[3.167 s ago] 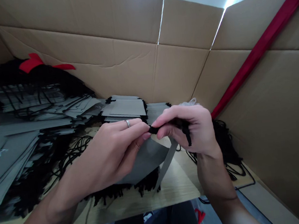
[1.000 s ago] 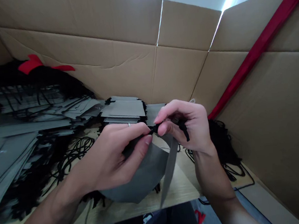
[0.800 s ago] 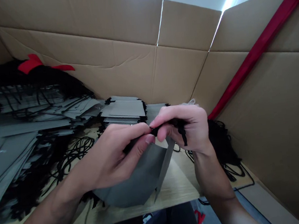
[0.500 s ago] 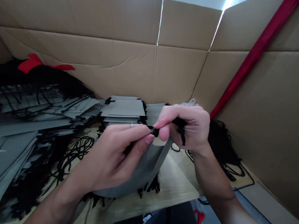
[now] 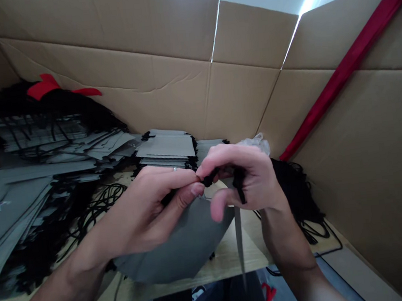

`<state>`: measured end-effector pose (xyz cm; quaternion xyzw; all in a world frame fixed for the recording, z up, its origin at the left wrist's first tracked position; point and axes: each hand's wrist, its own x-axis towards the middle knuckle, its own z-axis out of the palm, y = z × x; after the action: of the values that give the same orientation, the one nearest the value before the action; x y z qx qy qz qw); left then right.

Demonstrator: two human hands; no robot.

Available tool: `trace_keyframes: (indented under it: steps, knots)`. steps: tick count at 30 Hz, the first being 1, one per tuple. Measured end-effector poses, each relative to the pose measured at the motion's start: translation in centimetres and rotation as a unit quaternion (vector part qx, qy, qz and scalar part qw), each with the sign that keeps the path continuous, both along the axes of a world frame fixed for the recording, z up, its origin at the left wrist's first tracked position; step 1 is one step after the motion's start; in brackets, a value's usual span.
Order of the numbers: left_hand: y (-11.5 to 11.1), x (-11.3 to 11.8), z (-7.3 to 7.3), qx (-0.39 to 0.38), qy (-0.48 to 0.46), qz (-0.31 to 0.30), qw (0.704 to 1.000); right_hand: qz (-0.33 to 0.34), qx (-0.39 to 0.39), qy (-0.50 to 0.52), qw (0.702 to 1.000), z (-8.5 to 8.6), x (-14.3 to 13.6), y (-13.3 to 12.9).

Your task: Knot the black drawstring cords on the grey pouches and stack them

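Works with two bare hands over one pale wooden table [image 5: 256,245]. Pinches one black cord [image 5: 213,173] tightly between thumb and forefinger of the left hand [image 5: 153,208], close beside one knot-like lump [image 5: 208,181], mid-view between both hands. Wears one ring [image 5: 175,169] on the left. Touches the lump with the forefinger of the right hand [image 5: 257,173], thumb spread well away below. Shows one more black knotted end [image 5: 239,184] against the right palm; cannot tell the grip of the other right fingers, partly hidden. Includes one gray sheet [image 5: 182,248], tilted below the hands, and one narrow gray strip [image 5: 240,242], hanging under the right hand.

Shows, beyond, two stacks of gray pieces, one taller [image 5: 166,147], one lower [image 5: 208,146] and partly covered. Takes in, at left, gray sheets [image 5: 23,200] and looped black cords [image 5: 101,204], too many to count. Counts also two red patches [image 5: 42,88] atop dark material, one clear plastic bag [image 5: 259,142], one black heap [image 5: 293,188] by the right wrist, one dark red band [image 5: 346,63] across cardboard walls [image 5: 176,86], and one red object [image 5: 269,294] below table level.
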<state>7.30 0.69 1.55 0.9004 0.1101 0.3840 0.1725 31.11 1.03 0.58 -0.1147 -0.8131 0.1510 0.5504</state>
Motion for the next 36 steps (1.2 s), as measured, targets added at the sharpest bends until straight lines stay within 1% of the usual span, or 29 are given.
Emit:
trace_keyframes:
  steps: [2, 4, 7, 10, 12, 15, 18, 24, 26, 28, 31, 34, 36]
  knots:
    - [0.1, 0.0, -0.1, 0.003, 0.007, -0.007, 1.000, 0.005, 0.034, 0.016, 0.999, -0.2, -0.3, 0.1]
    - [0.1, 0.0, -0.3, 0.010, 0.009, -0.011, 1.000, 0.002, 0.043, 0.028, 0.999, -0.3, -0.6, 0.1]
    - [0.0, 0.1, -0.6, 0.027, -0.003, -0.001, 1.000, -0.020, 0.024, 0.015, 0.999, -0.5, -0.6, -0.4]
    - [-0.2, 0.3, -0.8, 0.051, -0.011, 0.024, 0.998, -0.041, 0.013, 0.001, 0.999, -0.5, -0.5, -0.9]
    - [-0.3, 0.5, -1.0, 0.077, -0.020, 0.040, 0.996, -0.050, -0.010, 0.004, 0.999, -0.5, -0.6, -1.2]
    - [-0.5, 0.6, -1.3, 0.111, -0.040, 0.040, 0.992, -0.050, -0.053, 0.027, 0.997, -0.5, -1.0, -1.5]
    - [-0.4, 0.6, -1.3, 0.131, -0.043, 0.042, 0.990, -0.035, -0.079, 0.045, 0.995, -0.5, -1.1, -1.6]
    - [-0.1, 0.2, -1.6, 0.172, -0.016, 0.117, 0.978, -0.002, -0.091, 0.006, 0.996, -0.1, -0.8, -1.5]
    - [0.0, 0.2, -1.8, 0.189, -0.003, 0.130, 0.973, -0.005, -0.092, 0.004, 0.996, -0.1, -0.8, -1.4]
    - [0.1, 0.2, -1.8, 0.193, 0.007, 0.136, 0.972, -0.021, -0.087, 0.005, 0.996, -0.2, -0.9, -1.3]
    - [0.1, 0.2, -1.7, 0.176, 0.016, 0.132, 0.975, -0.032, -0.081, -0.006, 0.996, -0.3, -0.9, -1.1]
    - [-0.2, 0.3, -1.6, 0.167, 0.013, 0.124, 0.978, -0.028, -0.080, -0.009, 0.996, -0.2, -0.6, -1.1]
    - [-0.4, 0.4, -1.6, 0.170, 0.002, 0.111, 0.979, -0.012, -0.082, -0.002, 0.997, -0.1, -0.4, -1.2]
